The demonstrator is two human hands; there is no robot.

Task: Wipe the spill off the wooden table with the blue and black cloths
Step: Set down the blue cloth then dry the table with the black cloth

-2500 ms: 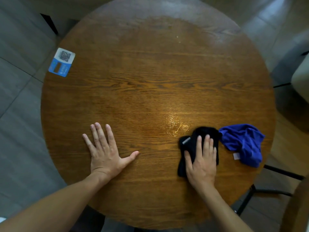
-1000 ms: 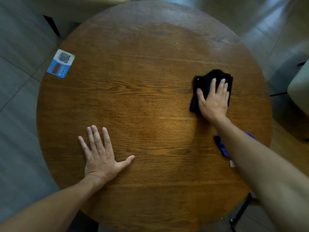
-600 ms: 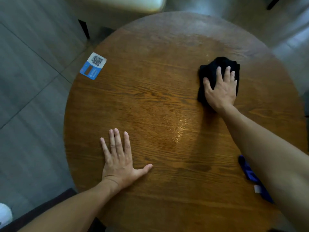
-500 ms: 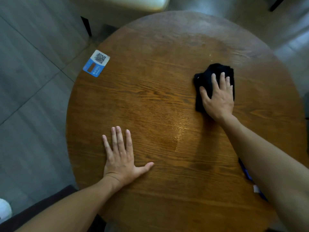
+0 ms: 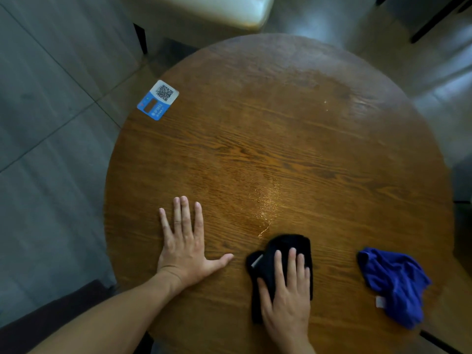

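step: wiping, R hand point(image 5: 287, 297) pressed flat on black cloth point(image 5: 281, 254)
L hand point(image 5: 185, 241): spread flat, bracing on table point(image 5: 332, 149)
next: likely push fwd thru wet patch point(image 5: 265, 200)

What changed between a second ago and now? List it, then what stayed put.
The right hand dragged the black cloth from the table's far right side back toward the near edge, stopping just below the wet streak. It stays pressed flat on the cloth. Nothing was picked up or released. Unchanged: the left hand flat on the wooden table, the blue cloth bunched at the right, the QR card.
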